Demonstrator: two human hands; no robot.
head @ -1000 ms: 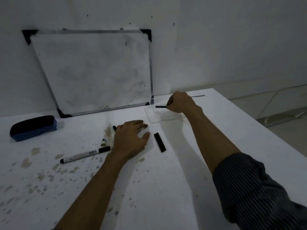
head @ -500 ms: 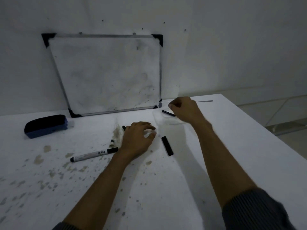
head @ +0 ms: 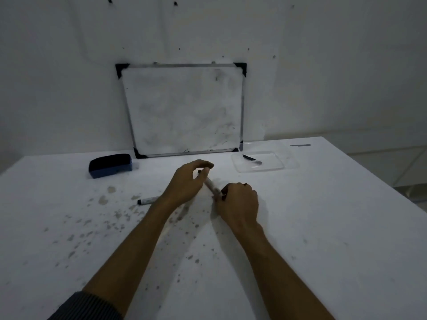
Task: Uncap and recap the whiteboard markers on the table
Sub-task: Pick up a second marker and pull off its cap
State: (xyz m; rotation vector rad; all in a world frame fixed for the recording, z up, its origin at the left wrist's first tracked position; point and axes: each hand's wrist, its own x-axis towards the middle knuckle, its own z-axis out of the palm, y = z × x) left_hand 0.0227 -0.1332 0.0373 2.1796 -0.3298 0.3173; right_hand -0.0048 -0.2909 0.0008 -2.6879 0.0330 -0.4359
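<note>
Both hands meet over the middle of the white table [head: 323, 227] on one whiteboard marker [head: 210, 184], a pale barrel lying at a slant. My left hand [head: 184, 183] pinches its far end with thumb and fingers. My right hand [head: 238, 203] is closed around its near end; whether a cap sits there is hidden by the fingers. A second marker [head: 147, 200] with a black cap lies on the table to the left, half hidden behind my left wrist. A small black piece [head: 249, 157] lies in the clear tray [head: 277, 167].
A small whiteboard [head: 184, 109] leans against the wall at the back. A dark blue eraser [head: 111, 165] sits at the back left. The table's left half is spotted with stains. The table's right edge drops to the floor.
My right hand has left the clear tray, leaving the black piece in it, and has come back to the middle. My left hand has lifted a marker off the table; both hands now grip it.
</note>
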